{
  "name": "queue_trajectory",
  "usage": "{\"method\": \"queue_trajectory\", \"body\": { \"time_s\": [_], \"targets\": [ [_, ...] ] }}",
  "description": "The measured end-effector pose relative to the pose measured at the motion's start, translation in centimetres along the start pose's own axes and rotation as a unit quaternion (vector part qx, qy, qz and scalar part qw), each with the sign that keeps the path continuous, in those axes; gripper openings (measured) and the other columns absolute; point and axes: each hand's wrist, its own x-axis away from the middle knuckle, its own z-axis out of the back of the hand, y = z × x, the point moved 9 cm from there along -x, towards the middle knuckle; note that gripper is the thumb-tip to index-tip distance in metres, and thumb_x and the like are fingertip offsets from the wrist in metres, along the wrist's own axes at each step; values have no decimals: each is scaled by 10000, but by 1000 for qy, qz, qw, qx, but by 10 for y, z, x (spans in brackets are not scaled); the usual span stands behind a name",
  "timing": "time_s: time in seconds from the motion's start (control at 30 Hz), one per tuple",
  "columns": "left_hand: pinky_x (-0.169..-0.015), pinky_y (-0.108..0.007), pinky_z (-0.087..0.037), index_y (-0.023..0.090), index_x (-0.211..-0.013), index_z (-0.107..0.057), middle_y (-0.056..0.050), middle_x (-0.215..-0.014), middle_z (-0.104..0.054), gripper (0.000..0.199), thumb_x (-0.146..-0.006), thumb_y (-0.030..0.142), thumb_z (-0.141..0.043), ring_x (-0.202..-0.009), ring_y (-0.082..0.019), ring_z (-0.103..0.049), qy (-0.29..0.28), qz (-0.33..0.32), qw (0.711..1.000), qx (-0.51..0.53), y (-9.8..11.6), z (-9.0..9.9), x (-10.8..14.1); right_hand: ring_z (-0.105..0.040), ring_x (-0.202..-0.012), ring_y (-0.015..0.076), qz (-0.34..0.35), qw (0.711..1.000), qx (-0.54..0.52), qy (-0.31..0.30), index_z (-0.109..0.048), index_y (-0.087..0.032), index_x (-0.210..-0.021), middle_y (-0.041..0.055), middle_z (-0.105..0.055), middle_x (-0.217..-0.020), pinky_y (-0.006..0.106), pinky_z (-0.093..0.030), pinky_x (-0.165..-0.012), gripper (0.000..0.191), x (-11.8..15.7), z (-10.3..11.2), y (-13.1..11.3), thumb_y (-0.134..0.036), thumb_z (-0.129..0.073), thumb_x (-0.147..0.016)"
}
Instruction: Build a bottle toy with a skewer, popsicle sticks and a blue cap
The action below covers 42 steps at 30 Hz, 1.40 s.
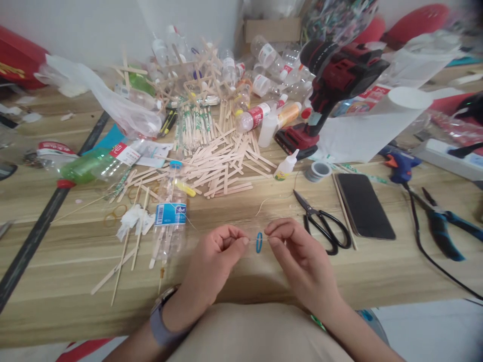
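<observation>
My left hand [216,260] and my right hand [304,264] are close together above the near edge of the table. Both pinch a thin, pale thread [252,241] between thumb and fingers. A small blue plastic ring [257,244] hangs on the short stretch of thread between my fingertips. Just beyond the fingers, a loose length of thread [266,200] curves over the tabletop. Black-handled scissors [323,221] lie right of my right hand. Left of my left hand lies a clear bottle [170,213] with a blue cap and label.
A heap of wooden craft sticks [222,166] and many plastic bottles [260,115] fill the back. A red drill [339,75] stands upright behind a glue bottle [287,165]. On the right lie a phone [365,205], a glue gun [402,163] with its cord, and pliers [443,226].
</observation>
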Motion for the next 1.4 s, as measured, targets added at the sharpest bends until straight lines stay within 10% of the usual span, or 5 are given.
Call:
{"method": "queue_trajectory", "body": {
  "time_s": [0.2, 0.87, 1.4],
  "targets": [
    [-469, -226, -266, 176, -867, -630, 66, -547, -419, 226, -843, 377, -528, -490, -96, -338, -5, -48, 997, -63, 10, -2, 4, -457, -475, 63, -93, 976, -191, -41, -504, -216, -785, 12, -622, -848, 204, -419, -449, 195, 2, -18, 12, -274, -502, -971],
    [-547, -239, -361, 204, -811, -629, 10, -665, -585, 264, -902, 383, -457, -603, -142, -496, -4, -112, 978, -178, 20, 0, 17, -618, -776, 141, 47, 995, 29, -83, -453, -245, -902, 15, -607, -849, 268, -505, -671, 166, 14, -13, -20, -91, -419, -955],
    [-518, -228, -314, 186, -866, -644, 54, -570, -496, 195, -892, 290, -480, -529, -105, -426, 14, -123, 987, -107, 27, 2, 15, -580, -603, 90, -4, 996, -80, -40, -493, -233, -809, -14, -580, -761, 199, -502, -556, 181, -7, -14, -13, -162, -456, -971]
  ]
}}
